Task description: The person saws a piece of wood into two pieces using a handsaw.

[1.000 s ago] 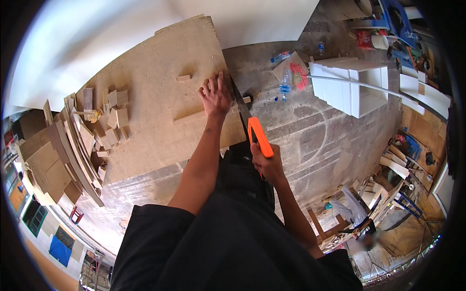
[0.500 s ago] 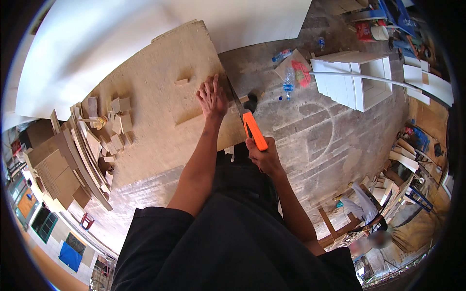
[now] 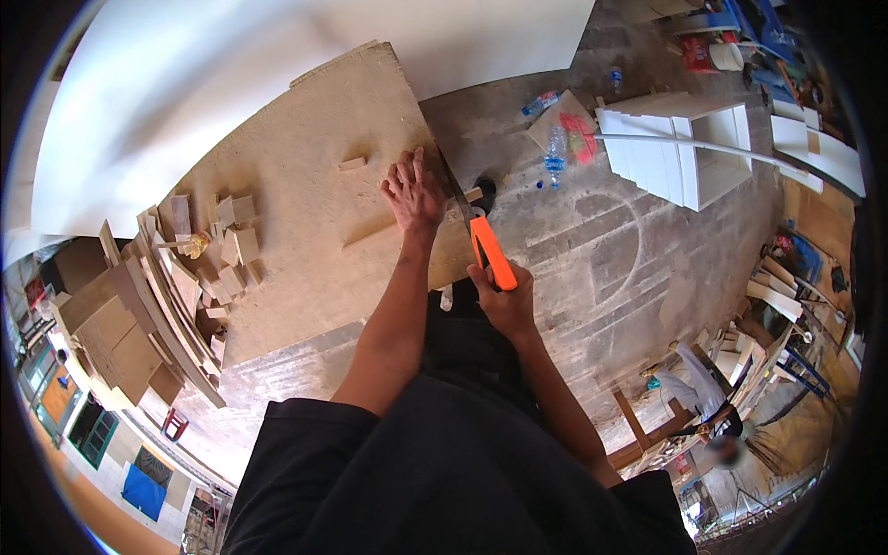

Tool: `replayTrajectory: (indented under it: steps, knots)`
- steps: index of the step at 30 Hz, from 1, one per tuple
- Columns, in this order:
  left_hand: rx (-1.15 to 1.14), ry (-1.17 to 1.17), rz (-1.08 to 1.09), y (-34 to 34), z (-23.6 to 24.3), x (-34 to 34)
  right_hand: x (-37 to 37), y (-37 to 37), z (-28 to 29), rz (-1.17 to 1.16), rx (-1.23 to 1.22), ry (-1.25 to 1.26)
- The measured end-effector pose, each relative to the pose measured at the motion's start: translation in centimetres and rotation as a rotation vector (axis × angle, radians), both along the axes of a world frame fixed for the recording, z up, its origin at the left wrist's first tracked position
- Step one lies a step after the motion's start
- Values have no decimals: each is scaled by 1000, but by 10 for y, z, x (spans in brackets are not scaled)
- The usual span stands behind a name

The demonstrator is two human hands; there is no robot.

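Observation:
My left hand (image 3: pixel 413 194) rests on a large plywood board (image 3: pixel 305 287) near its right edge, fingers apart and slightly bent. A small wood offcut (image 3: pixel 352 163) lies just above those fingers. My right hand (image 3: pixel 506 294) grips the orange handle (image 3: pixel 492 250) of a hand saw, whose dark blade (image 3: pixel 460 193) runs along the board's right edge, beside my left hand. A short light wood piece (image 3: pixel 473 194) shows at the blade. The far part of the blade is hard to make out.
Wood offcuts (image 3: pixel 239 245) and stacked strips cover the board's left side. A white sheet (image 3: pixel 231 65) lies beyond. On the concrete floor (image 3: pixel 583 250) are plastic bottles (image 3: pixel 555 157) and white boxes (image 3: pixel 671 157). Another person (image 3: pixel 703 388) is at lower right among wood pieces.
The saw and my right hand have moved slightly forward along the board's edge, away from me. My left hand stays on the board. The whole view has shifted slightly.

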State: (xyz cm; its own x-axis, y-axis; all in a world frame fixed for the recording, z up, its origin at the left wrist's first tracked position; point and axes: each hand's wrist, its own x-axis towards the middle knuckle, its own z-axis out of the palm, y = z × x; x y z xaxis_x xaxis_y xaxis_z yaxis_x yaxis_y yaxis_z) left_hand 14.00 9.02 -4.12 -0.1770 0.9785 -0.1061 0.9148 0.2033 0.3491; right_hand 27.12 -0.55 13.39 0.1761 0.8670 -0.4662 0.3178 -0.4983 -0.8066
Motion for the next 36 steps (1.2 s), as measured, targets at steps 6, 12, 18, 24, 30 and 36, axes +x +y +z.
replayTrajectory:
  steps: [6, 12, 18, 24, 30, 36]
  knots:
    - [-40, 5, 21, 0, 0, 1, 2, -12, 10, 29, 63, -36]
    - [13, 3, 12, 0, -3, 2, 5, -2, 3, 31, 34, -39]
    - [41, 35, 5, 1, -2, -2, 8, -6, 20, 62, 32, -74]
    - [8, 23, 20, -1, 2, 5, -5, 0, -9, 35, 73, -34]
    - [34, 45, 10, -1, 0, 3, 13, -4, 1, 105, 74, -95]
    - [29, 43, 12, -3, 0, 1, -1, -2, 9, 52, 107, -30]
